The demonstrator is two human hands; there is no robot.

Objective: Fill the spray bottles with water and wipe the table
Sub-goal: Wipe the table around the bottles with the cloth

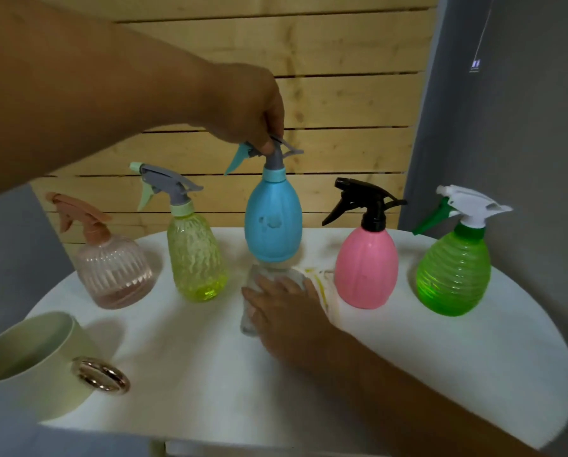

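Note:
Several spray bottles stand in a row on the round white table (pixel 408 351). My left hand (pixel 246 107) grips the grey trigger head of the blue bottle (pixel 272 216) and holds it lifted just above the tabletop. Below it, my right hand (pixel 285 308) presses a pale cloth (pixel 318 285) flat on the table. To the left stand a clear pink bottle (pixel 114 272) and a yellow-green bottle (pixel 195 255). On the right are a pink bottle with a black trigger (pixel 366 265) and a green bottle with a white trigger (pixel 454 275).
A pale green mug (pixel 35 361) with a shiny metal handle sits at the table's front left edge. A wooden slat wall (pixel 342 77) runs behind the table, with grey wall on the right.

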